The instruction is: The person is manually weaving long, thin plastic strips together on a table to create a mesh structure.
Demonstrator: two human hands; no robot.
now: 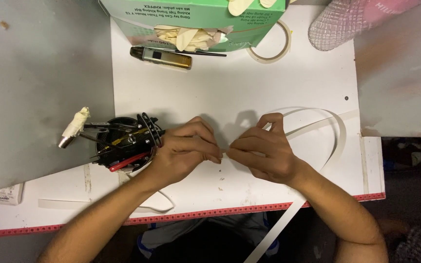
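Note:
My left hand (187, 148) and my right hand (264, 153) meet fingertip to fingertip over the white board (230, 87). Both pinch a thin white strip (339, 134) at the same spot near the middle. The strip loops away to the right behind my right hand, then runs down off the table's front edge. Another stretch of white strip (164, 202) curls under my left wrist near the front edge.
A black cup of tools (125, 143) stands just left of my left hand. At the back lie a green box of gloves (196, 22), a metallic pen-shaped device (164, 57), a roll of tape (271, 46) and a pink netted object (347, 22). A red measuring tape (210, 214) lines the front edge.

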